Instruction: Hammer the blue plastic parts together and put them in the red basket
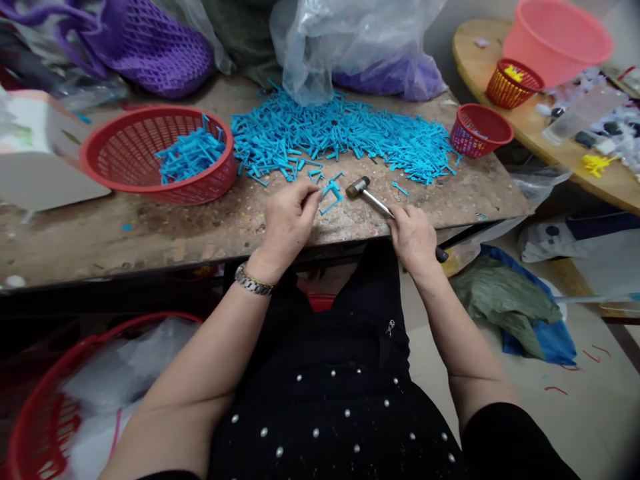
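My right hand [414, 237] is closed round the handle of a small mallet [376, 201], whose dark head lies over the worn tabletop. My left hand [291, 220] pinches a small blue plastic piece [332, 193] with a bent, frame-like outline; exactly how the fingertips grip it is hard to see. Just beyond both hands spreads a wide heap of thin blue plastic pieces [320, 130]. A loose blue piece [400, 189] lies to the right of the mallet head.
At the left, a red basket [135, 157] holds more blue pieces, beside a white box [45, 153]. A smaller red basket [481, 130] stands at the right end. Plastic bags [350, 47] border the back. A round wooden table [480, 50] carries a pink tub [557, 40].
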